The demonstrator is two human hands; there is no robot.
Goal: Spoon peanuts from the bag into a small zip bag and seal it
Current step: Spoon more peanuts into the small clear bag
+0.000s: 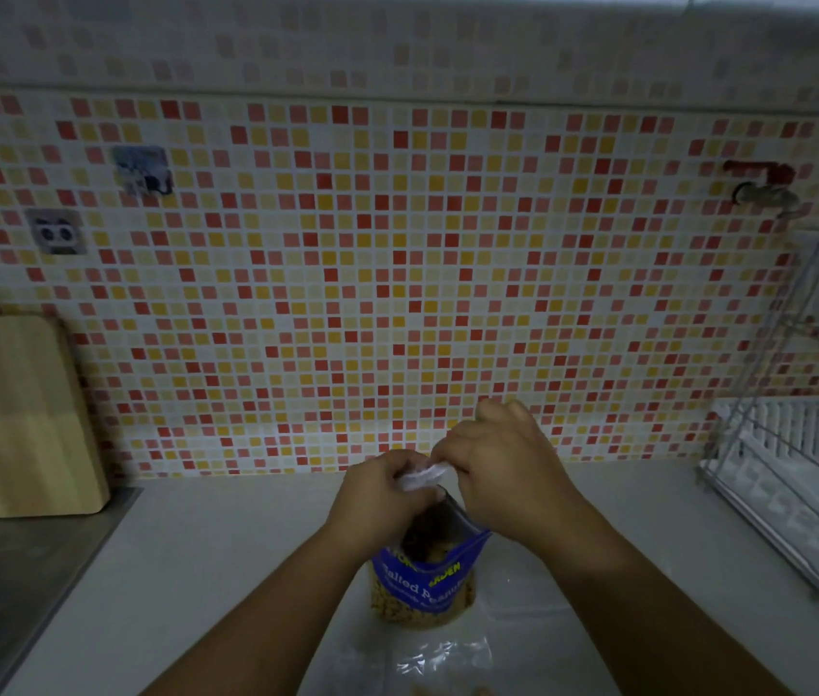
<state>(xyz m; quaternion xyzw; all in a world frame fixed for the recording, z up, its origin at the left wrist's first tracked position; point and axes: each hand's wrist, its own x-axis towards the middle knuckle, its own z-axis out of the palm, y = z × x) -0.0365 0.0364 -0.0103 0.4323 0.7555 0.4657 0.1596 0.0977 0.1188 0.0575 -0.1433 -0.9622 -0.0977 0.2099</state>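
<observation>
While the peanut bag (425,580) stands open on the counter (226,545) just below the hands, a small clear zip bag (420,475) is held between them. One end of it is pinched by the left hand (379,494) and the other end by the right hand (502,469). It cannot be told if peanuts are inside it, because it is small and blurry. No spoon can be seen. More clear plastic (442,655) is seen nearer the body, below the peanut bag. The top of the small bag seems to be pressed or pulled, so the task is judged to be either near its start or near its end.
</observation>
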